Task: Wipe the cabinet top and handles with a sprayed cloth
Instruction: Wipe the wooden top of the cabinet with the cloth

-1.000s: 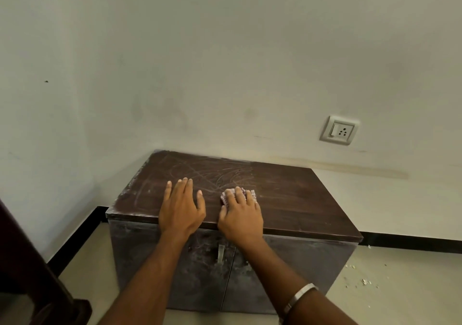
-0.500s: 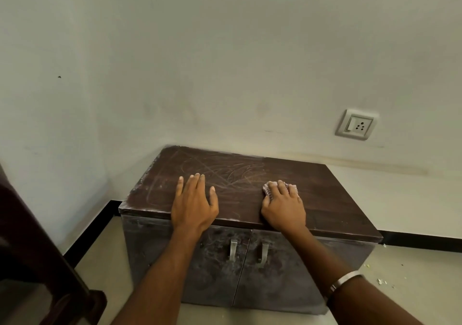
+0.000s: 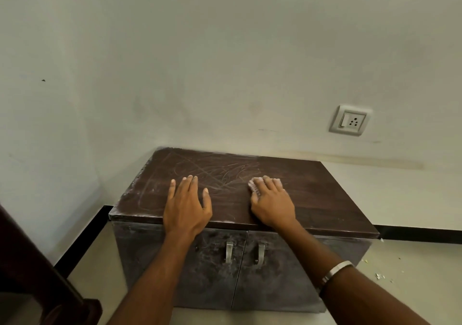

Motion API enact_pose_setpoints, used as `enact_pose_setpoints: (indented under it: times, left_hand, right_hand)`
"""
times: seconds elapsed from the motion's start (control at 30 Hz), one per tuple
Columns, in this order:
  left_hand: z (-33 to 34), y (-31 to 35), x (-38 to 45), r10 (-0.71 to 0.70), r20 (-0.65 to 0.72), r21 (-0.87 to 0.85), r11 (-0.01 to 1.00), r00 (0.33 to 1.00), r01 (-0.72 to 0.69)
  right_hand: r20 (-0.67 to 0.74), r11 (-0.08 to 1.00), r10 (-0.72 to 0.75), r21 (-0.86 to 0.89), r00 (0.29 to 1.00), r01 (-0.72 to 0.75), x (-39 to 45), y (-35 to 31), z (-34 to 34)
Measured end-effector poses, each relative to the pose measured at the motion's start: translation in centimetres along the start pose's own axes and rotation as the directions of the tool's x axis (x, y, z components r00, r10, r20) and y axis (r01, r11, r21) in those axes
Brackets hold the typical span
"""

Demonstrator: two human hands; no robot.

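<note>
A low cabinet stands in the corner, its dark brown top (image 3: 325, 192) dusty and scratched on the left half, darker on the right. Two metal handles (image 3: 229, 251) (image 3: 260, 252) hang side by side on the dusty grey doors. My left hand (image 3: 186, 206) lies flat and open on the top near the front edge. To its right, my right hand (image 3: 272, 202) presses down on a small pinkish cloth (image 3: 253, 187), which shows only at the fingertips and thumb side.
White walls close in behind and to the left. A wall socket (image 3: 351, 120) sits right of the cabinet. Dark wooden furniture (image 3: 32, 274) stands at the lower left. Small debris (image 3: 378, 276) lies on the floor at the right.
My right hand with the cloth slid right across the top between the earlier frames, then stayed near the middle. The left hand kept its place. The view shifted slightly.
</note>
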State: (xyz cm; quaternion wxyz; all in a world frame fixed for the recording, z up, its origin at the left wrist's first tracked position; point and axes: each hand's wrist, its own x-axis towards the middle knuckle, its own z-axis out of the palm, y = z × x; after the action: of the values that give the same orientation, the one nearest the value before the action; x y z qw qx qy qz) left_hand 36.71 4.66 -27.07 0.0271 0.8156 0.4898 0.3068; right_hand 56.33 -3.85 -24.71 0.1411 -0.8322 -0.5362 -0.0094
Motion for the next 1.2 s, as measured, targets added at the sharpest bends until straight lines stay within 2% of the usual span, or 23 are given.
enact_pose_setpoints:
  times: [0.23,0.4,0.5,0.67,0.8,1.0,1.07,1.2]
  left_hand:
    - [-0.1,0.1,-0.1,-0.005,-0.001,-0.003,1.000,1.000,0.005]
    - [-0.1,0.2,-0.1,-0.010,0.003,-0.001,1.000,1.000,0.011]
    - [-0.1,0.2,0.0,-0.007,0.004,-0.001,1.000,1.000,0.007]
    - [-0.3,0.3,-0.1,-0.018,0.020,0.003,1.000,1.000,0.018]
    - [-0.4,0.2,-0.1,-0.018,0.031,0.004,1.000,0.999,0.018]
    - [-0.6,0.4,-0.2,-0.024,0.026,0.005,1.000,0.999,0.024]
    - [-0.6,0.4,-0.1,-0.022,0.027,0.011,1.000,0.999,0.022]
    - [-0.4,0.5,-0.1,-0.018,0.028,0.017,1.000,0.999,0.018]
  right_hand:
    - [-0.038,0.973,0.218,-0.065,0.975,-0.220,-0.4,9.3,-2.6]
    - [-0.080,0.952,0.294,-0.060,0.952,-0.299,-0.7,9.0,-2.8]
    - [-0.078,0.964,0.244,-0.086,0.967,-0.251,-1.3,6.8,-2.5]
    - [-0.092,0.997,0.023,-0.075,0.995,-0.030,-3.2,1.6,-0.5]
    - [-0.062,0.999,-0.033,-0.007,0.998,0.032,-3.9,2.6,-0.8]
    - [-0.090,0.979,0.187,-0.066,0.978,-0.193,-3.6,9.6,-2.6]
    - [-0.046,0.962,0.270,-0.033,0.962,-0.272,-2.7,10.6,-3.1]
    - [0.020,0.953,0.297,-0.067,0.955,-0.295,-0.4,9.4,-2.9]
